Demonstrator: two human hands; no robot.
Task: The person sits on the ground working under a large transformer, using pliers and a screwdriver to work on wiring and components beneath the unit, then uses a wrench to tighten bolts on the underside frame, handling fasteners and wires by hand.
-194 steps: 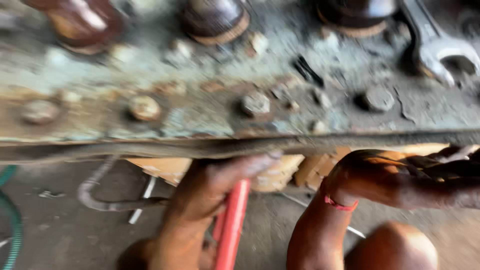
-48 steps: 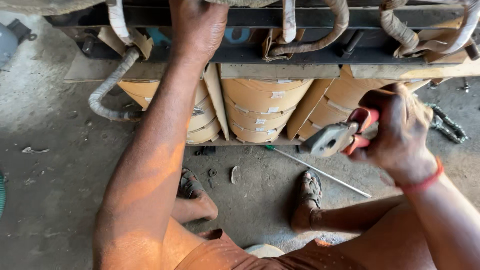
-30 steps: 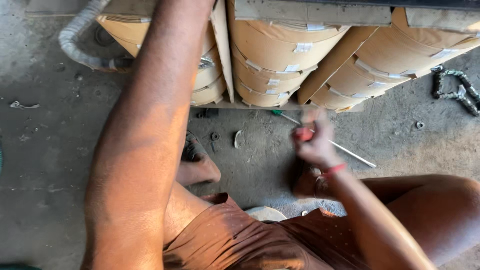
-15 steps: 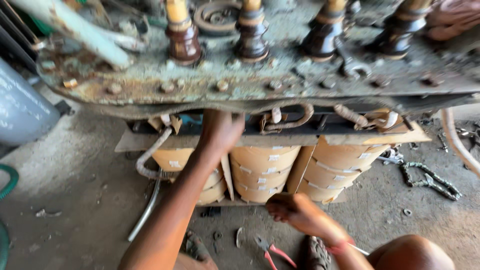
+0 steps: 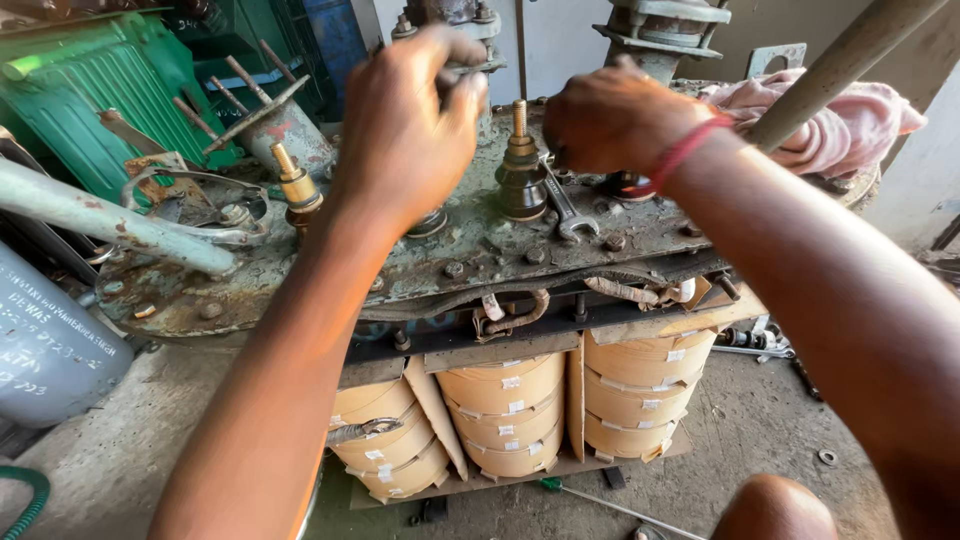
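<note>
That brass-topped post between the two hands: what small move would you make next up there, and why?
Probably take up the wrench lying on the rusty cover plate beside the brass-topped post. Both hands look empty: the left hand pinches at a fitting behind it with bare fingers, and the right hand rests on the plate by another post. Whether the threaded nuts are tight cannot be told.

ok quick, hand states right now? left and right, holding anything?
Left hand: fingers curled shut around something at a terminal post on the rusty cover plate; what it grips is hidden.
Right hand: closed fist on the plate; contents cannot be told.
</note>
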